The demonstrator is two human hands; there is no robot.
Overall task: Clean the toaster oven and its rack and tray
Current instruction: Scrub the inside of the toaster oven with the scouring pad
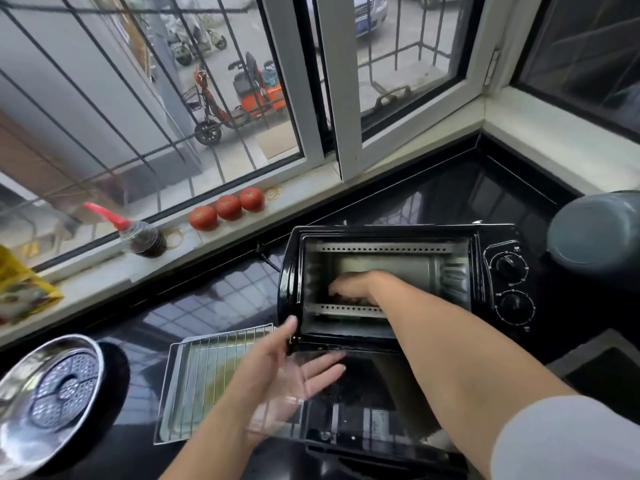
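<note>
The black toaster oven stands on the dark counter with its glass door folded down flat toward me. My right hand reaches inside the cavity, fingers curled down over a small dark pad near the lower heating guard. My left hand is spread open, palm up, at the door's left edge by the hinge; its fingers seem to lie under the glass. Left of the oven, the wire rack lies on top of the metal tray.
A shiny steel steamer plate sits at the front left. On the windowsill are a sauce bottle, three tomatoes and a yellow bag. A grey pot stands right of the oven, beside a sink.
</note>
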